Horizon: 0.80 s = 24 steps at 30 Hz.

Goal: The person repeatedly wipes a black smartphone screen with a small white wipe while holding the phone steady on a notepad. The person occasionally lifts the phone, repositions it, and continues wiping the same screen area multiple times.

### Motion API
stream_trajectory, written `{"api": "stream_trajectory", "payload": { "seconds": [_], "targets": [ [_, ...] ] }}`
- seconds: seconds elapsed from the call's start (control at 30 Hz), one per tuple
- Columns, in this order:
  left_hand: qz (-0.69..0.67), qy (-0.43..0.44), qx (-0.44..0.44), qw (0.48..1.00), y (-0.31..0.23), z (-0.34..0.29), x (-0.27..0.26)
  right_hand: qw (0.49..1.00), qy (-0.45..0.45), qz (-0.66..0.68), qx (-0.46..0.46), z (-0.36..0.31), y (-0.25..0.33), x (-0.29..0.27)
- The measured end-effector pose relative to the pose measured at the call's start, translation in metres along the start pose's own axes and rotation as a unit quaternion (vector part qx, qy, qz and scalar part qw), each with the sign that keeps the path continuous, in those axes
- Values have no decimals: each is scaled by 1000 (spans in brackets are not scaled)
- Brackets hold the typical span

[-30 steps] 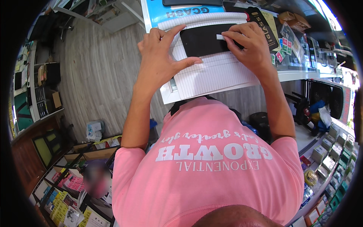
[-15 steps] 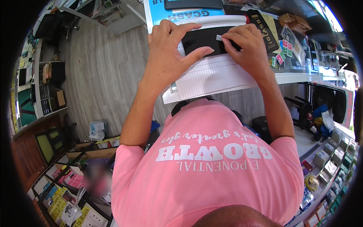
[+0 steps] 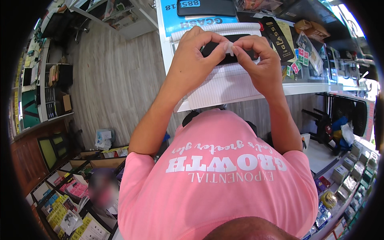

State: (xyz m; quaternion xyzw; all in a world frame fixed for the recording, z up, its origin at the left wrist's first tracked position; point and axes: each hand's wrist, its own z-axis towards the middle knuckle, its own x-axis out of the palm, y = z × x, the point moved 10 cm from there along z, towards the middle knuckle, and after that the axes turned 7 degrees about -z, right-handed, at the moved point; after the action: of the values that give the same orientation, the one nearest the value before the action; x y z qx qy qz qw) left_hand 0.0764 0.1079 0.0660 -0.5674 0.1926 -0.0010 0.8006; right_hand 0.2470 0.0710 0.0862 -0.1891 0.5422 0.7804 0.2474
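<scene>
A small white piece (image 3: 229, 48), which looks like a folded wipe or tissue, is pinched between both hands. My left hand (image 3: 199, 54) grips its left side with thumb and forefinger. On its right side, thumb and fingers of my right hand (image 3: 258, 56) are closed. Beneath them lies a flat black phone-like slab (image 3: 210, 49), partly covered by my hands. The slab rests on an open lined notebook (image 3: 224, 86), whose pages reach the counter's near edge.
Beyond the notebook lie a blue printed sheet (image 3: 170, 24) and a dark phone or case (image 3: 206, 8). A black glass-protector package (image 3: 280, 40), small coloured stickers (image 3: 301, 58) and brown boxes (image 3: 312, 29) are to the right. A white counter edge (image 3: 308, 89) runs in front of me.
My left hand has moved right and closed on the white piece, which only the right hand held before. Both hands are now together above the slab.
</scene>
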Motion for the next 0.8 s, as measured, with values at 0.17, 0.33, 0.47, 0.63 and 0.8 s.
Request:
{"api": "stream_trajectory", "payload": {
  "seconds": [0.17,0.33,0.47,0.63,0.8],
  "targets": [
    [-58,31,-62,996,4,0,4,941,75,286,165,-8,-44,23],
    [-50,14,-36,998,0,1,3,929,83,333,136,-12,-24,28],
    [-155,0,-89,984,6,-5,4,947,22,311,80,-13,-17,26],
    [-353,-28,-155,922,13,-22,16,889,-25,443,114,-16,-18,35],
    [-228,-12,-123,966,19,-27,1,875,6,457,161,-19,-38,28]
  ]
}}
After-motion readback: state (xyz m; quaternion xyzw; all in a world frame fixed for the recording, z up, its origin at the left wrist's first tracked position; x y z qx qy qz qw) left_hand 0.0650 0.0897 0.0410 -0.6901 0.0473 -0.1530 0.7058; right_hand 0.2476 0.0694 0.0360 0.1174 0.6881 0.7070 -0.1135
